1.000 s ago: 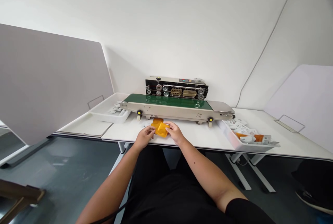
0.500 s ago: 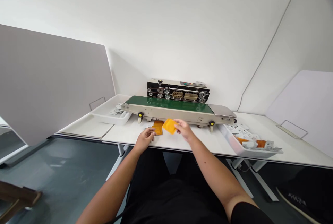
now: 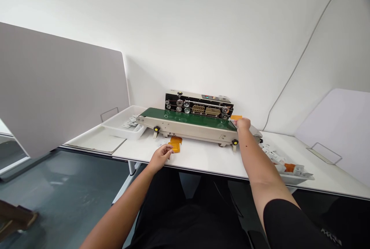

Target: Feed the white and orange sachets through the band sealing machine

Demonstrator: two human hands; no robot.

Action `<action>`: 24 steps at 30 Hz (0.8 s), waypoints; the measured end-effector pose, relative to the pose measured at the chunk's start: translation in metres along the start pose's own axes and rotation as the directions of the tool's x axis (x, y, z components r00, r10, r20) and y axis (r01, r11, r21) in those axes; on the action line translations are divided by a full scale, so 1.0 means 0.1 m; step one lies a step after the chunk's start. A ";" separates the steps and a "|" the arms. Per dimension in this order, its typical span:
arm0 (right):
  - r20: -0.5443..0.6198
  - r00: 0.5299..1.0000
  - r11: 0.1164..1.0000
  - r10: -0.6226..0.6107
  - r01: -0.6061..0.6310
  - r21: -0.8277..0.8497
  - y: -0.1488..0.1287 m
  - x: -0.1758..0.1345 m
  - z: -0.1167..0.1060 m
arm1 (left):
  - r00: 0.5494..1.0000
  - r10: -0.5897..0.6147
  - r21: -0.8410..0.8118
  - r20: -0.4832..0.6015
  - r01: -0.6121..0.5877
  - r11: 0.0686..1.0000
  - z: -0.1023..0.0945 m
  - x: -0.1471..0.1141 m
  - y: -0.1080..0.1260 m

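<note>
At the right end of the band sealer (image 3: 199, 106), over its metal end plate, my right hand (image 3: 243, 123) is closed on a flat orange packet (image 3: 236, 117). The packet sticks out to the left of the fingers, beside the rollers. My left hand (image 3: 161, 157) is low at the front of the table, thumb and fingers pinched at the left edge of a second orange packet (image 3: 175, 148). Another orange packet (image 3: 177, 140) lies partly under that one. Small white pieces show behind the left fingers, too small to make out.
The green conveyor belt (image 3: 187, 119) runs along the sealer's front. A white bin (image 3: 131, 133) with white packets stands left of it. Another bin (image 3: 297, 180), holding white and orange packets, is at the right, partly behind my forearm. Grey panels (image 3: 63, 87) flank the table.
My right hand has carried its orange packet from the front middle, rightward and away, to the sealer's right end. The left hand has stayed near the packets on the table.
</note>
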State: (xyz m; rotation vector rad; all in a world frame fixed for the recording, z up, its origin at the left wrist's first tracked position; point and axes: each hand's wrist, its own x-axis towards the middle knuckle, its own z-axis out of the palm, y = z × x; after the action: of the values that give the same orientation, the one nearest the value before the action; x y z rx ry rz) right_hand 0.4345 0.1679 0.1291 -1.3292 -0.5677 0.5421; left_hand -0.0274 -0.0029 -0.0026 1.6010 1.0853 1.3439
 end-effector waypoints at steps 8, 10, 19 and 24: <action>0.198 0.971 0.991 0.131 -0.125 -0.040 -0.01 -0.19 0.50 | 1.000 0.002 -0.006 0.005 -0.002 1.000 -0.02 0.01 -0.06; 0.233 0.964 0.991 0.125 -0.111 -0.072 -0.04 -0.25 0.57 | 1.000 0.009 -0.009 0.008 -0.009 1.000 -0.02 0.01 -0.08; 0.270 0.853 0.853 -0.446 0.496 -0.160 0.13 -1.17 0.47 | 0.999 0.022 0.004 0.025 -0.022 1.000 -0.01 0.03 -0.13; 0.901 -0.016 0.429 -0.433 0.876 0.222 0.87 -2.33 0.41 | 0.998 0.033 0.017 0.052 -0.034 0.999 -0.02 0.04 -0.14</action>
State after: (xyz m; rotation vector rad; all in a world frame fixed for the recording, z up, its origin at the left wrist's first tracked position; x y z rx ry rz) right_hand 0.2292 0.0581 0.0323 -0.7866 -2.3161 0.1791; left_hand -0.0310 0.0054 -0.0140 1.6641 1.0465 1.3110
